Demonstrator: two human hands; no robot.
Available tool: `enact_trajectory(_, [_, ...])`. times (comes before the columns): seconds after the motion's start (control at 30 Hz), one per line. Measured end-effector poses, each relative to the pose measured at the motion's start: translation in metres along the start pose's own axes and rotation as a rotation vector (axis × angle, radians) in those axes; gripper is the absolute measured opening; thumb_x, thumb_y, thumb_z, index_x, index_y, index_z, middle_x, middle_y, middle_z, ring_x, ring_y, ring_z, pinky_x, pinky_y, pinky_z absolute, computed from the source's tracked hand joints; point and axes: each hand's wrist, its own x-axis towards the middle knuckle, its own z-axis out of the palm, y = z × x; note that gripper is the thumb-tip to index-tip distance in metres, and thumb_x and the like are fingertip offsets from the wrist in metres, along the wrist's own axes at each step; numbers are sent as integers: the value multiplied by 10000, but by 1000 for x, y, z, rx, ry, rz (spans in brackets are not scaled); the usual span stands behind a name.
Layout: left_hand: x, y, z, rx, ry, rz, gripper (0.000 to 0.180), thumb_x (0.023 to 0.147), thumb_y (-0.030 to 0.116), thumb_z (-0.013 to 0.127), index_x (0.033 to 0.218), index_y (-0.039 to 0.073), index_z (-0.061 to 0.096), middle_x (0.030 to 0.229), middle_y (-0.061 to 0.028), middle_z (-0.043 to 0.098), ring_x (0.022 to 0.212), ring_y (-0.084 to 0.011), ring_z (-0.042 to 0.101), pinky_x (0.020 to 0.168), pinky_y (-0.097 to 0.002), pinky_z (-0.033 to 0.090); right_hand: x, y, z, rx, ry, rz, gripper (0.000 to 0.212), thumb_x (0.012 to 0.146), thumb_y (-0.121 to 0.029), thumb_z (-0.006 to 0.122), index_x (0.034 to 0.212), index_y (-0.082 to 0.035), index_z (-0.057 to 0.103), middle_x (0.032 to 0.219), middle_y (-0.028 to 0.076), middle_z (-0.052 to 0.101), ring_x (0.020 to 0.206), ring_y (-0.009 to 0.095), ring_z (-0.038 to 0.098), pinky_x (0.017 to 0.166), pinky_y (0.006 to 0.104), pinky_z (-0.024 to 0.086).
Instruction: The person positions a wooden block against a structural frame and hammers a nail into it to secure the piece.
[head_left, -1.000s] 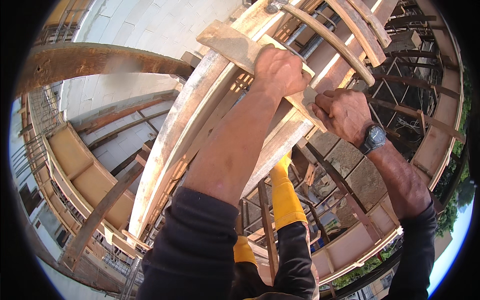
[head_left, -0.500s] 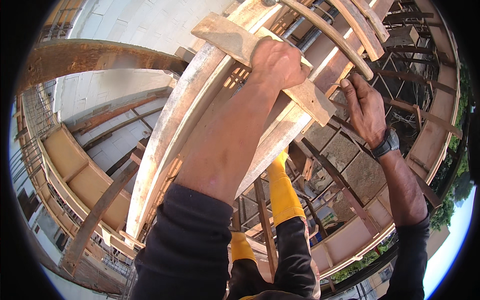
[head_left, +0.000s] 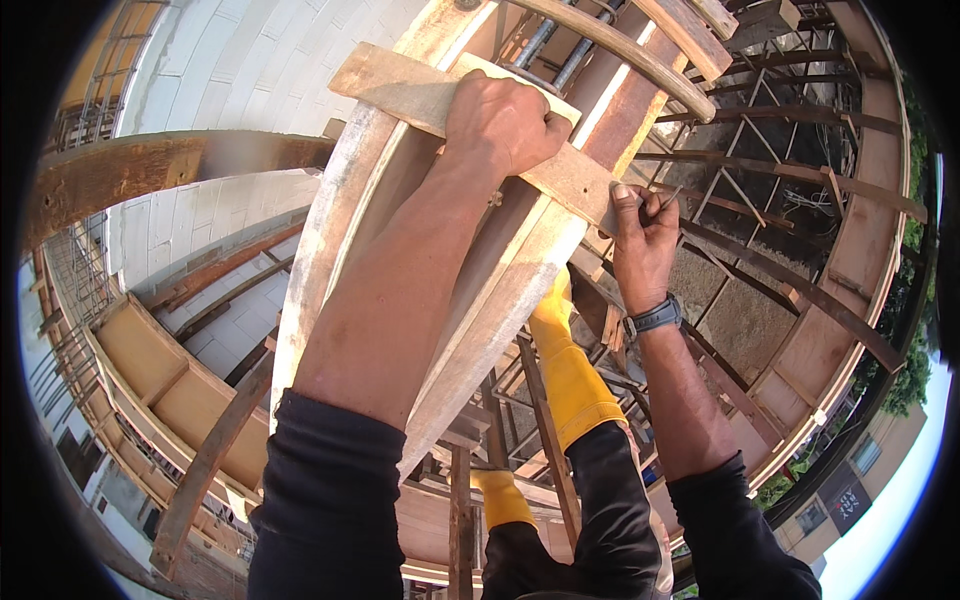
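A short wooden board [head_left: 395, 88] lies across the two long side timbers of a trough-like wooden form. My left hand [head_left: 503, 125] is closed over its middle, knuckles up, pressing it down. Behind the board, a second light wood strip [head_left: 555, 103] shows partly. My right hand [head_left: 645, 225] is at the board's right end, thumb and fingers pinched on a thin nail [head_left: 676, 196] that sticks out from the fingertips. A dark watch [head_left: 655, 317] is on the right wrist. Beyond the hands lies a rounded wooden handle [head_left: 640, 62]; its far end leaves the view.
A thick brown beam [head_left: 170, 165] juts in at left before a pale block wall [head_left: 230, 90]. Below, my yellow boots [head_left: 570, 370] stand among crossed timbers over a drop. Wooden form panels [head_left: 790, 390] curve round the right side. Several loose planks [head_left: 685, 35] lie at the top.
My right hand has moved left and a little down, from beside the handle to the board's right end, nail still pinched. The left hand keeps its hold on the board; the whole view has shifted.
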Motion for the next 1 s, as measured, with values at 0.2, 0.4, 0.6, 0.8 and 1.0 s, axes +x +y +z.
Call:
enact_trajectory(0.2, [-101,7,32,-202,292,104,239,754,219,696,584,54,664,580,-97,618,559,-285,571,696,-417,441,-88,-13,-23,34,-98,151,304,972,-118,723,968,-79,421,1046,32,537,889,76,437,823,215,417])
enact_trajectory(0.4, [-126,12,7,-150,369,39,269,869,285,709,1060,96,701,1094,-85,619,1118,-261,545,1044,-503,353,-82,-7,-3,28,-92,182,359,939,-152,774,952,-95,419,998,17,533,866,75,443,817,222,428])
enact_trajectory(0.6, [-357,64,49,-338,222,-392,616,877,366,723,1404,114,529,1396,-148,445,1344,-377,379,1136,-610,244,-70,6,-4,-436,-257,78,424,921,-304,801,1024,5,529,941,26,432,885,132,459,816,256,445])
enact_trajectory(0.8, [-490,60,67,-275,57,-955,1046,818,512,753,1591,64,206,1591,-244,262,1448,-488,260,1181,-660,157,-71,-36,43,-914,-558,-711,639,851,-300,828,1309,42,543,1245,188,599,1175,373,552,982,451,448])
enact_trajectory(1.0, [-482,44,59,-300,-477,-889,1175,810,516,759,1631,72,45,1645,-254,168,1499,-492,194,1201,-675,115,-49,-33,51,-1105,-536,-684,555,810,-241,811,1224,36,568,1157,219,602,1083,416,551,918,521,451])
